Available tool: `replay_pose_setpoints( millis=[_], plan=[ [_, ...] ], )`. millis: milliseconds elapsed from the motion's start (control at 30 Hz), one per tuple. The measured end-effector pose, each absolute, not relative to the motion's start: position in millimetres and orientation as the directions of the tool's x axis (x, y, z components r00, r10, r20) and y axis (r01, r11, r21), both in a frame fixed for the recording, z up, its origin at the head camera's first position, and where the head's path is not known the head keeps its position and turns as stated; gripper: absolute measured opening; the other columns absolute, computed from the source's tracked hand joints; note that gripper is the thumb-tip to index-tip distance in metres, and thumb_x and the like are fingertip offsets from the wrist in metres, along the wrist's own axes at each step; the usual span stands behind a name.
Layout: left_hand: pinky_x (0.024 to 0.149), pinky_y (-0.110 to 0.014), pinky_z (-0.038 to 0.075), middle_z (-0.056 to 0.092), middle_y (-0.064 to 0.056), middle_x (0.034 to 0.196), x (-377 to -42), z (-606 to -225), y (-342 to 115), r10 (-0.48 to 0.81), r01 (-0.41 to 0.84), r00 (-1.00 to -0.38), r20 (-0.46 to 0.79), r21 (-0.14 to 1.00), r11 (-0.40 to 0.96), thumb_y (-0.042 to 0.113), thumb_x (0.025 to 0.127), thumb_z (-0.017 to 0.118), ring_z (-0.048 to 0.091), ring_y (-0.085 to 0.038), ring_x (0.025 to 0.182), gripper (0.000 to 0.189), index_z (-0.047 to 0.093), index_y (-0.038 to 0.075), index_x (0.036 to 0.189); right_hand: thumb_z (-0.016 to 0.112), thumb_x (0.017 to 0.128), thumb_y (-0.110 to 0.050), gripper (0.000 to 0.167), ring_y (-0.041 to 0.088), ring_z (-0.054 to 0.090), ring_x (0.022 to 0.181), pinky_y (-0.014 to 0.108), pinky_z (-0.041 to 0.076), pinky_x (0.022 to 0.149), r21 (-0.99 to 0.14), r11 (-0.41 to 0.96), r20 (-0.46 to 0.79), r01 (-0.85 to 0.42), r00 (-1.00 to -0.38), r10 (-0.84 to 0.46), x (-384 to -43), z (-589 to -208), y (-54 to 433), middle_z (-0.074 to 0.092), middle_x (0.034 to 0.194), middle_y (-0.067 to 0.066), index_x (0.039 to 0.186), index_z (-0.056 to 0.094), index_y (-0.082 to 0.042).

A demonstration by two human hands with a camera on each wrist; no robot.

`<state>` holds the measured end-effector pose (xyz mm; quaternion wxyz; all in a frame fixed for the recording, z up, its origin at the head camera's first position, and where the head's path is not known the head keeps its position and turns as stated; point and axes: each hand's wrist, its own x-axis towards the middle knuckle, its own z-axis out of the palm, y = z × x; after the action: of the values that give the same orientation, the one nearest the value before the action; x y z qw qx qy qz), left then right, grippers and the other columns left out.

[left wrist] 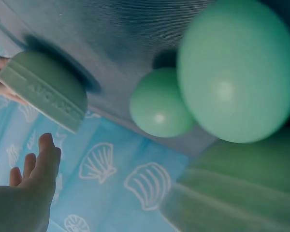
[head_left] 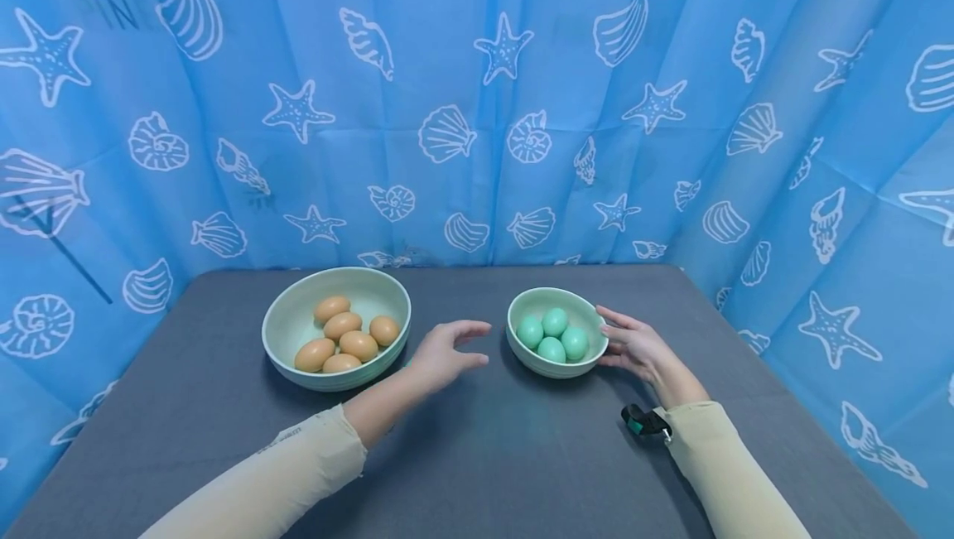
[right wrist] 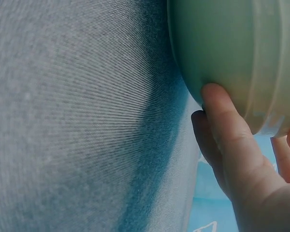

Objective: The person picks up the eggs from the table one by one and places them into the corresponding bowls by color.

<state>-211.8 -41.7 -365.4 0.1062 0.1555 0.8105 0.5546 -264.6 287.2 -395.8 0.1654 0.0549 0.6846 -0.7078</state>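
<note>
My right hand (head_left: 639, 348) holds the side of the small pale green bowl (head_left: 547, 371), with fingers spread along its outer wall (right wrist: 217, 53) and at its rim. Several green eggs (head_left: 555, 322) lie inside that bowl. Between the two bowls, my left hand (head_left: 450, 350) is held with thumb and fingers apart and nothing between them. Behind its wrist stands the larger pale green bowl (head_left: 281, 339), which contains several brown eggs (head_left: 343, 325). The left wrist view shows two green eggs (left wrist: 239, 72) on the table beside the larger bowl (left wrist: 232, 188); the left forearm mostly hides them from the head view.
A dark grey cloth covers the table (head_left: 492, 456). Behind it and along the sides hangs a blue curtain (head_left: 477, 183) with white shell and starfish prints. A black strap (head_left: 643, 421) hangs at the right wrist.
</note>
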Motion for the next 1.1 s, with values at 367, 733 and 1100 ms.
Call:
replay_pose_setpoints(
  millis=[367, 733, 1100],
  plan=[
    [0.105, -0.051, 0.04, 0.057, -0.012, 0.136, -203, -363, -65, 0.357, 0.188, -0.934, 0.03, 0.89, 0.416, 0.006, 0.091, 0.067, 0.046, -0.031, 0.131, 0.044, 0.058, 0.004, 0.133, 0.041, 0.105, -0.011, 0.057, 0.011, 0.063, 0.093, 0.034, 0.058, 0.078, -0.949, -0.002, -0.311, 0.315, -0.937, -0.159, -263, -395, 287, 0.01, 0.157, 0.027, 0.155, 0.014, -0.008],
    [0.101, -0.05, 0.045, 0.052, -0.012, 0.141, -199, -376, -82, 0.341, 0.229, -0.94, 0.03, 0.795, 0.562, 0.005, 0.087, 0.071, 0.046, -0.032, 0.131, 0.053, 0.056, 0.011, 0.138, 0.041, 0.105, -0.012, 0.057, 0.011, 0.062, 0.093, 0.034, 0.058, 0.078, -0.95, -0.001, -0.309, 0.313, -0.938, -0.159, -264, -394, 286, 0.01, 0.157, 0.027, 0.155, 0.014, -0.008],
    [0.106, -0.053, 0.038, 0.039, -0.023, 0.149, -204, -398, -97, 0.385, 0.29, -0.922, 0.032, 0.717, 0.635, -0.005, 0.084, 0.071, 0.035, -0.039, 0.137, 0.065, 0.046, 0.001, 0.143, 0.042, 0.105, -0.011, 0.059, 0.011, 0.063, 0.091, 0.034, 0.058, 0.076, -0.952, -0.025, -0.298, 0.306, -0.939, -0.172, -265, -397, 287, 0.009, 0.157, 0.028, 0.155, 0.012, -0.006]
  ],
)
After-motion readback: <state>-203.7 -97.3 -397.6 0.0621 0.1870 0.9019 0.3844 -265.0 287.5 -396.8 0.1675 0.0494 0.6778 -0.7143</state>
